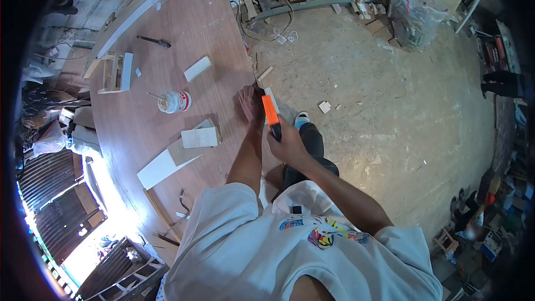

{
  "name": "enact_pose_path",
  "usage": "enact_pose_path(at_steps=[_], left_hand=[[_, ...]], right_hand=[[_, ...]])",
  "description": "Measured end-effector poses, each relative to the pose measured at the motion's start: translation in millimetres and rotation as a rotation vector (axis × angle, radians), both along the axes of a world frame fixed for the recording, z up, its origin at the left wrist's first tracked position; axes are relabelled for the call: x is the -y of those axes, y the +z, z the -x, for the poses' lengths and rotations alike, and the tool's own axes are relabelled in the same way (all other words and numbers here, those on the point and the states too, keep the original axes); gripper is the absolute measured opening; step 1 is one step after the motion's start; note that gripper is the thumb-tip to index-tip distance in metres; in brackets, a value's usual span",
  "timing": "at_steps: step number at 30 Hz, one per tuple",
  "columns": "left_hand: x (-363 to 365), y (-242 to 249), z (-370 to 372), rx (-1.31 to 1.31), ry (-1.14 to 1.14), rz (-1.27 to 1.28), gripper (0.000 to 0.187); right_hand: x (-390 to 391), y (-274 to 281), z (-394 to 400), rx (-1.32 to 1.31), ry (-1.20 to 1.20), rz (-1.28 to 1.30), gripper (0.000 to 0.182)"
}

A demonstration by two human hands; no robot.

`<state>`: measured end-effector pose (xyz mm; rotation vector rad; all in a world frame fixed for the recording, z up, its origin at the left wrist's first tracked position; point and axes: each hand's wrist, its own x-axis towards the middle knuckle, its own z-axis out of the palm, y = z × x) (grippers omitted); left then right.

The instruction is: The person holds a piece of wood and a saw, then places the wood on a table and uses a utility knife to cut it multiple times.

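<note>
My left hand (251,103) rests at the edge of the wooden tabletop (223,28), its fingers laid out on the surface. Just past that edge, my right hand (286,140) is closed around the black grip of an orange-and-black hand tool (270,110); its working end is hidden, so its exact kind does not show. A pale wood piece (271,93) shows beside the tool's far end, close to my left hand. Nearer my left forearm lie a white-faced block (200,137) and a long white board (161,168).
On the tabletop stand a jar (175,102) with a stick in it, another white block (198,69), a dark slim tool (154,41) and a small wooden frame (118,72). Offcuts (324,106) lie on the concrete floor. A plastic bag (415,14) stands at the back right.
</note>
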<state>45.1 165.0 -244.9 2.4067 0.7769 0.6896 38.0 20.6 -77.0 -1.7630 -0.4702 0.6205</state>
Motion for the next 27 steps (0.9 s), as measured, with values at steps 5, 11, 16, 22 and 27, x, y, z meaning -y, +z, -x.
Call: enact_pose_path(at_steps=[5,11,16,22,27], left_hand=[[0.8,2.4,1.0,0.0,0.043,0.039,0.015],[5.1,-11.5,8.8,-0.025,-0.014,-0.115,0.009],[-1.2,-14.3,8.7,-0.029,-0.059,-0.21,0.005],[1.9,-9.0,-3.7,0.011,-0.046,-0.115,0.006],[-5.1,-11.3,6.3,0.01,-0.028,-0.066,0.008]], right_hand=[[53.5,79.4,44.9,-0.158,-0.018,0.01,0.03],[32.7,-25.8,10.0,-0.071,0.037,0.032,0.023],[-4.1,-23.0,-3.9,-0.015,-0.006,0.039,0.022],[56.2,69.5,47.7,-0.114,-0.068,-0.019,0.025],[61.3,76.9,48.4,-0.177,-0.066,-0.1,0.029]])
